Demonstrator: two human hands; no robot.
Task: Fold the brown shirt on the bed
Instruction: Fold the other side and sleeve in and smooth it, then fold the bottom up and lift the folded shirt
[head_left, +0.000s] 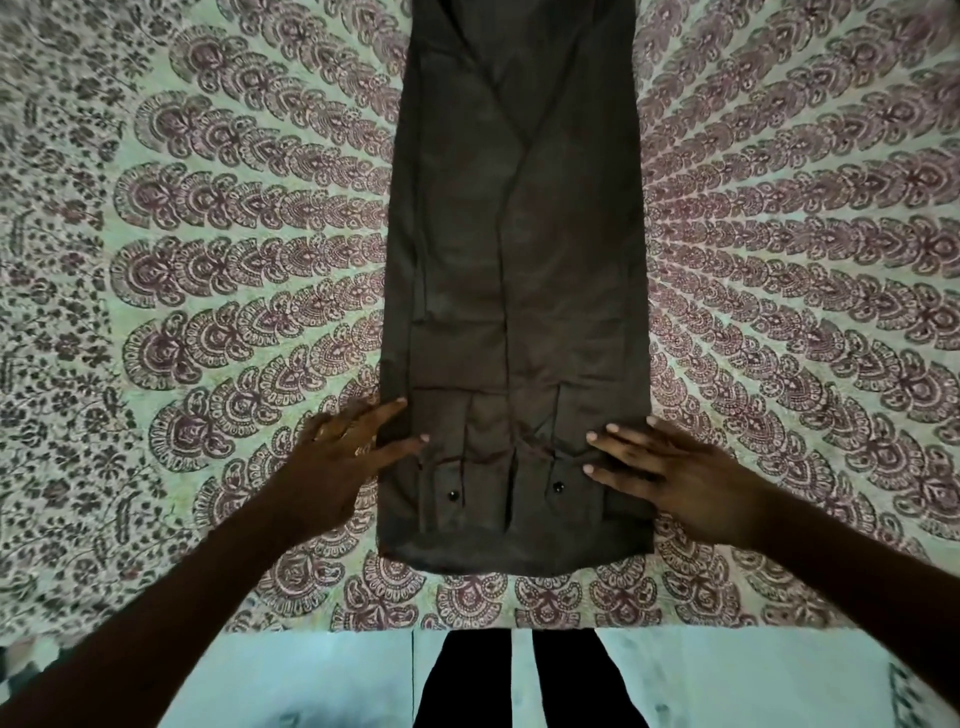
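One brown shirt (514, 291) lies on one bed (208, 260); two hands, left (337, 457) and right (670, 478); two buttons (453, 495).

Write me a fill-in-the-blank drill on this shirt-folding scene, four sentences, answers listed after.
1. The brown shirt lies folded into one long, narrow ____ on the patterned bedspread.
2. The left hand and the right hand rest with fingers ____, gripping nothing.
3. Two dark ____ show on the cuffs lying between the hands.
4. The hands touch the end of the shirt that is ____ to the person.

Answers: strip; open; buttons; nearest
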